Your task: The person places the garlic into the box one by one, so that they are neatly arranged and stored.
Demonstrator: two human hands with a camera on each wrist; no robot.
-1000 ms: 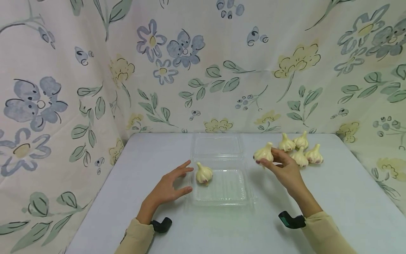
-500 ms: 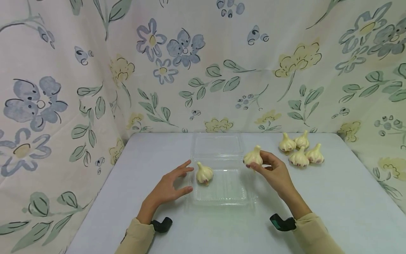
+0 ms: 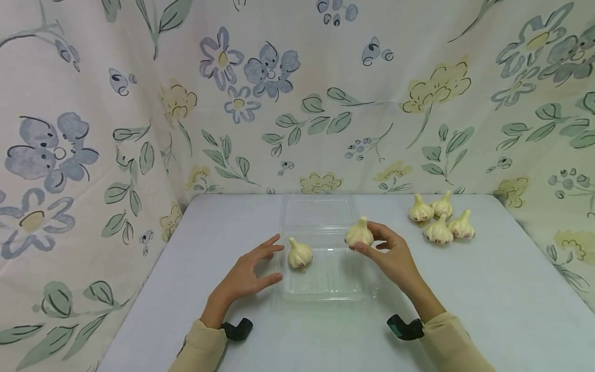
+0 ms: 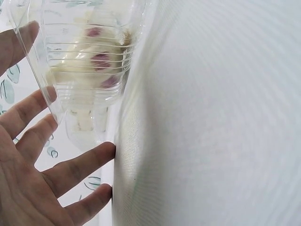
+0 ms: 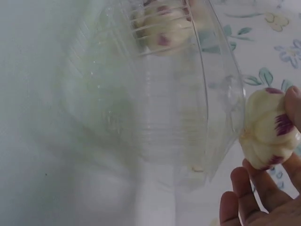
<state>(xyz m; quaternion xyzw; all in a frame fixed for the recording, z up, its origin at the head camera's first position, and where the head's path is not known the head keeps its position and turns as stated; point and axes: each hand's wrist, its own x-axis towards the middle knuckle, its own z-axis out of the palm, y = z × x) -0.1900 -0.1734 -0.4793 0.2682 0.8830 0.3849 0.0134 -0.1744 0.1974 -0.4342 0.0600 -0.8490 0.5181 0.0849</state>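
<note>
A clear plastic clamshell box [image 3: 325, 298] lies with its lid [image 3: 318, 213] folded back, away from me. Inside its left part sits one garlic bulb [image 3: 299, 254], stem up. My right hand [image 3: 395, 258] pinches another garlic bulb [image 3: 359, 234] between thumb and fingers, over the box's right back side. In the right wrist view that held bulb [image 5: 269, 129] shows purple patches, beside the box's rim. My left hand [image 3: 245, 274] is spread at the box's left edge. Its fingertips touch the rim in the left wrist view, with the bulb [image 4: 96, 56] visible through the ribbed wall.
Several more garlic bulbs [image 3: 439, 227] stand grouped at the back right of the white table [image 3: 488, 289]. A flowered curtain [image 3: 297, 103] hangs behind and along the sides.
My right hand has carried its garlic bulb leftward and slightly lower, from beside the box to over its right side. The left hand and the bulb in the box have stayed put.
</note>
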